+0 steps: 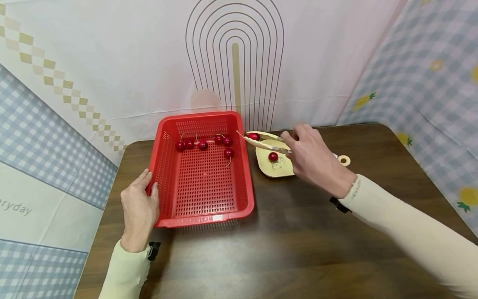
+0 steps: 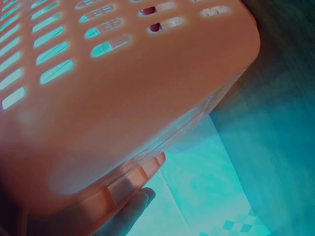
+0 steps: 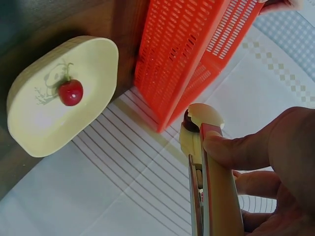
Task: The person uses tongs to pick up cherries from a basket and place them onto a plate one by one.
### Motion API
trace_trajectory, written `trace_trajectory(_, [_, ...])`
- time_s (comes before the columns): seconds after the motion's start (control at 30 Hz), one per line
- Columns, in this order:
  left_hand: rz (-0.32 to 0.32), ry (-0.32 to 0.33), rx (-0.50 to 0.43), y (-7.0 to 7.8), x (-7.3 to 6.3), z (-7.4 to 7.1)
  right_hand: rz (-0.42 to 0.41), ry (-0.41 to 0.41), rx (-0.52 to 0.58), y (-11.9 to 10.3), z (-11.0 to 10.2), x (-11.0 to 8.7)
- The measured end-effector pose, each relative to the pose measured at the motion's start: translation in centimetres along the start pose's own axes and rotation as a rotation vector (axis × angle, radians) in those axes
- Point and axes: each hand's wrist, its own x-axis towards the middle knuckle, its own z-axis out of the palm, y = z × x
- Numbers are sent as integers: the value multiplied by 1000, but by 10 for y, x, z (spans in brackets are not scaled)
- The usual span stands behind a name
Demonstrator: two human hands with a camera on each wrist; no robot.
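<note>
My left hand grips the left rim of a red plastic basket, thumb over the edge. Several cherries with stems lie toward the back of its slotted floor. My right hand holds yellow-tipped tongs just right of the basket's rim. Pinched between the tips is one cherry, its stem pointing toward the basket. Below the tongs sits a pale yellow dish with a printed drawing, and a single cherry lies in it. The hand hides part of the dish in the head view.
A dark wooden table carries everything. Behind it hangs a pale curtain with arch lines, and checked cloth closes off the right side. A yellow ring shows beside the right wrist.
</note>
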Motion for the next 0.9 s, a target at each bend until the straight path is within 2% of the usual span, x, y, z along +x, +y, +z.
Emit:
trace_trajectory(0.5, [1,1,3,0,1,0,28,39,2,15,9,-25])
trace_trajectory(0.9, [-12,-5,5,0,0,2,62,20,8,23,24,-42])
